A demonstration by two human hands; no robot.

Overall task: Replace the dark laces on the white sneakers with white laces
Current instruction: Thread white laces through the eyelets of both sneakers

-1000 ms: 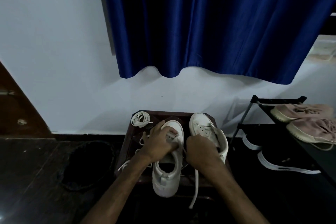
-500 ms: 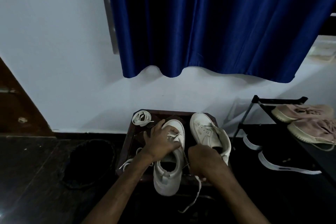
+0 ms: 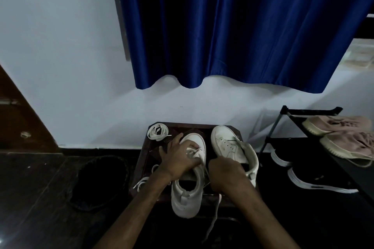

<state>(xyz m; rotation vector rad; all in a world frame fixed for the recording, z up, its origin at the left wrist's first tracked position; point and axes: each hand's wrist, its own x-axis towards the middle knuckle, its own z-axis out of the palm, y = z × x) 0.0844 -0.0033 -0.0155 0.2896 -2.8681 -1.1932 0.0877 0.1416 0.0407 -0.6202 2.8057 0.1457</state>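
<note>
our left hand (image 3: 178,159) curled its fingers over the sneaker (image 3: 186,198) on the worktop (image 3: 149,159); our right hand (image 3: 224,174) clenched a white lace (image 3: 215,214) trailing below its fingers.

One wide-angle view from the person's head, facing forward and down, forearms entering from the bottom edge, left hand (image 3: 178,160) and right hand (image 3: 226,174) close below, sneakers (image 3: 186,194) on a small table (image 3: 149,147), wall (image 3: 60,56) and curtain (image 3: 232,26) farther ahead

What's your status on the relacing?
Left hand grips near sneaker. Right hand grips white lace, tail hanging. Spare lace coiled on stool, nothing blocking.
</note>
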